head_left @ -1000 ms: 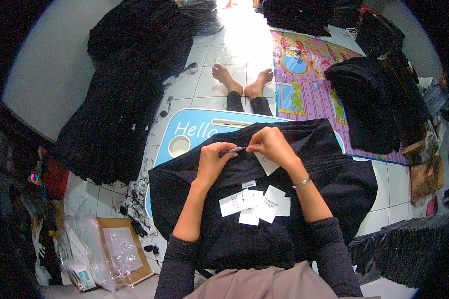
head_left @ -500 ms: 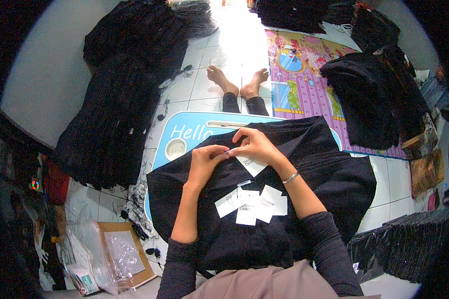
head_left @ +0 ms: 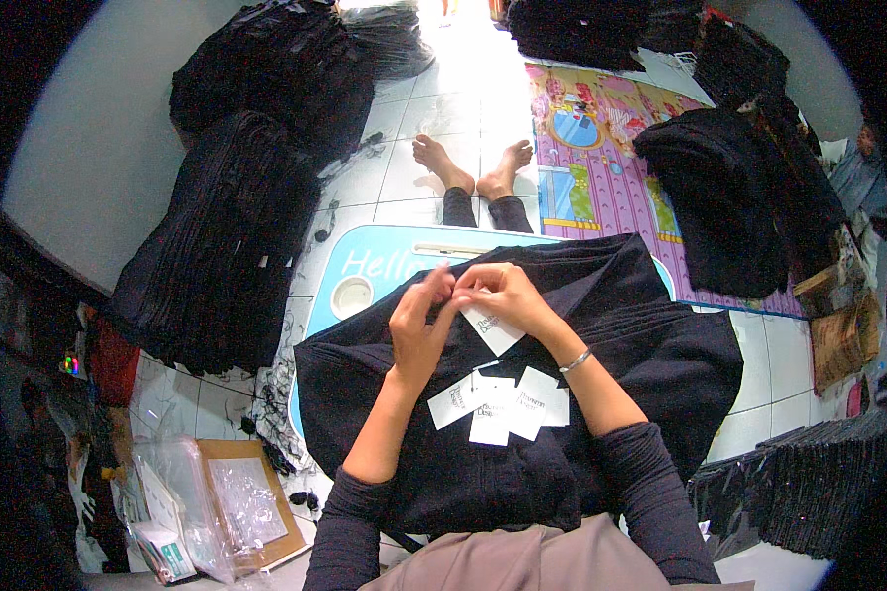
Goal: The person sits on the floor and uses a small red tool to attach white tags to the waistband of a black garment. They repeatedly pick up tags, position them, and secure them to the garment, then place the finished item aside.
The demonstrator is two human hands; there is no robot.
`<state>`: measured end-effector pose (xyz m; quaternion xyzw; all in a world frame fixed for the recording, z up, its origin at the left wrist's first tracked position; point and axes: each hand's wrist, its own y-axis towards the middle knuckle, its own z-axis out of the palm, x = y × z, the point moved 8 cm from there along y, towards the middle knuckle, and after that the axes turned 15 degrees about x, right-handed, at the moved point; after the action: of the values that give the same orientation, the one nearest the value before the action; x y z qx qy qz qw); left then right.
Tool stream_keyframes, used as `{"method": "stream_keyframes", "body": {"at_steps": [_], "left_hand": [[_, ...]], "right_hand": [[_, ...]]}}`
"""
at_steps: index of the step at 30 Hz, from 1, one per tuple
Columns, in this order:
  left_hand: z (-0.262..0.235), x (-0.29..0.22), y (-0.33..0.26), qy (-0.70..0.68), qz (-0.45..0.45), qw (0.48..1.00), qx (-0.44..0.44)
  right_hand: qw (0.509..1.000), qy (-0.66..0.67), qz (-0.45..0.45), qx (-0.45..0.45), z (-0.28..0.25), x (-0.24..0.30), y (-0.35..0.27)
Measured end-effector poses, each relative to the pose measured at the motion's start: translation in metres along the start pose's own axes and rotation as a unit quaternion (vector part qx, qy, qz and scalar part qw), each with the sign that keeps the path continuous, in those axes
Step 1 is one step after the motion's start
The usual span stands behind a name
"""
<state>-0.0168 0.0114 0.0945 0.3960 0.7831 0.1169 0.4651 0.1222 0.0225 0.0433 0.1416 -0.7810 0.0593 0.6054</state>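
A black garment [head_left: 621,340] lies spread over a light-blue lap table [head_left: 330,251]. Above its far part my right hand [head_left: 511,298] is closed in a pinch at the top corner of a white paper tag [head_left: 493,333], which hangs below the fingers. My left hand [head_left: 420,320] meets it from the left, thumb by the right fingertips and the other fingers raised and slightly blurred. Whatever the left fingertips grip is too small to make out. Nearer to me, several loose white tags [head_left: 530,402] overlap on the garment, with a small pale strip [head_left: 486,365] just beyond them.
Tall stacks of black cloth [head_left: 212,246] stand at the left, with more black cloth [head_left: 710,197] at the right on a colourful mat [head_left: 601,187]. Clear plastic packaging and a brown board [head_left: 286,527] lie at the lower left. Folded black pieces [head_left: 808,483] are stacked at the lower right.
My left fingers have lifted and straightened from a tight pinch, and the left wrist has shifted slightly right. The right hand still pinches the tag, a little lower in view.
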Motion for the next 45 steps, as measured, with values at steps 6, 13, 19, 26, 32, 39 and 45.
{"method": "stream_keyframes", "body": {"at_steps": [6, 13, 19, 26, 32, 39, 45], "left_hand": [[0.031, 0.000, -0.001, 0.010, 0.024, 0.992, 0.122], [0.037, 0.048, -0.006, -0.181, -0.185, 0.956, 0.136], [0.042, 0.055, -0.004, -0.249, -0.170, 0.943, 0.137], [0.045, 0.063, -0.008, -0.243, -0.185, 0.941, 0.143], [0.043, 0.062, -0.008, -0.208, -0.196, 0.947, 0.147], [0.041, 0.059, -0.008, -0.225, -0.204, 0.943, 0.137], [0.042, 0.062, -0.010, -0.208, -0.193, 0.947, 0.152]], "right_hand": [[0.992, 0.030, 0.079, -0.096, -0.011, -0.031, -0.001], [0.979, 0.114, -0.026, -0.167, -0.026, -0.008, -0.011], [0.994, 0.010, -0.010, -0.105, -0.022, 0.009, -0.012], [0.992, -0.102, -0.006, -0.068, -0.020, 0.021, -0.014], [0.982, -0.176, -0.032, -0.063, -0.017, 0.034, -0.015], [0.989, -0.134, -0.004, -0.056, -0.016, 0.026, -0.015], [0.991, -0.130, -0.007, -0.039, -0.012, 0.019, -0.013]]}}
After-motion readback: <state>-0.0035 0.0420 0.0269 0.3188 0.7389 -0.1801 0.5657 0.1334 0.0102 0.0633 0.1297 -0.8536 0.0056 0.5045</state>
